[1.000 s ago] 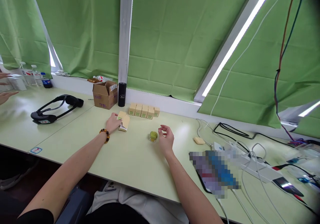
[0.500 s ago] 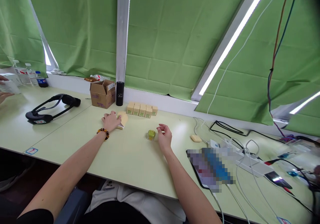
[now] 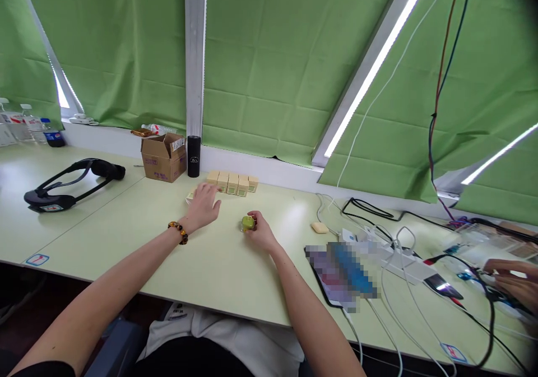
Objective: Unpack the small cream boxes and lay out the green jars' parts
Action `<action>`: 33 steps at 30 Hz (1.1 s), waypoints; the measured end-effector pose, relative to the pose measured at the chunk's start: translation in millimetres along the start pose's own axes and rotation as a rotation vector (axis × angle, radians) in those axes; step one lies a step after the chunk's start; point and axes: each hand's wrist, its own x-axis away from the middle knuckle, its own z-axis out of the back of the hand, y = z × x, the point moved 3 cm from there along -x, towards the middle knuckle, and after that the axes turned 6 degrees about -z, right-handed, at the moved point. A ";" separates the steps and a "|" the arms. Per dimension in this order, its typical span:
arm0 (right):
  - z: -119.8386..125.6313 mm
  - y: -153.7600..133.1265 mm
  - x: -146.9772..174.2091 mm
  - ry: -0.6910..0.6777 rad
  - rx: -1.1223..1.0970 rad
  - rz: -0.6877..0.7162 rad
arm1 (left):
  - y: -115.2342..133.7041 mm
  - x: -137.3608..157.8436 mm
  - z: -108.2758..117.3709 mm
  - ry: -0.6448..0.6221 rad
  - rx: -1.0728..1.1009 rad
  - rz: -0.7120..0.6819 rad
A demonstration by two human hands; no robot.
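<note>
My right hand [image 3: 261, 234] has its thumb and fingers around a small glass jar with a green lid [image 3: 247, 223], which stands on the table. To the left, my left hand [image 3: 203, 209], with a beaded bracelet on the wrist, is open, thumb out to the side. It holds nothing I can see. Behind it, a pale yellow carton [image 3: 190, 196] lies mostly hidden by the hand. Just beyond the fingers, several small yellow boxes [image 3: 232, 185] stand in a row; whether the fingertips touch one, I cannot tell.
A cardboard box [image 3: 163, 158] and a black tumbler [image 3: 194, 157] stand at the back, and a black headset [image 3: 73, 186] lies left. Right are a yellow lump [image 3: 319, 228], a blurred phone [image 3: 328, 276], a power strip [image 3: 399, 268], cables and another person's hand [image 3: 515, 280].
My left hand has come off the pale carton and moved right. My right hand has moved left and closed around the jar. The view has turned slightly right; another person's hand now shows there.
</note>
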 end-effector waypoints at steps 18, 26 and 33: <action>-22.4 -31.5 18.8 -0.035 -0.465 -0.032 | 53.8 34.8 -40.7 -0.004 0.395 -0.034; -11.4 -42.0 24.7 0.026 -0.533 0.092 | 41.9 21.6 -48.2 0.044 1.356 0.292; -14.6 -46.1 29.3 0.060 -0.430 0.109 | 40.0 21.3 -43.8 -0.034 1.947 0.552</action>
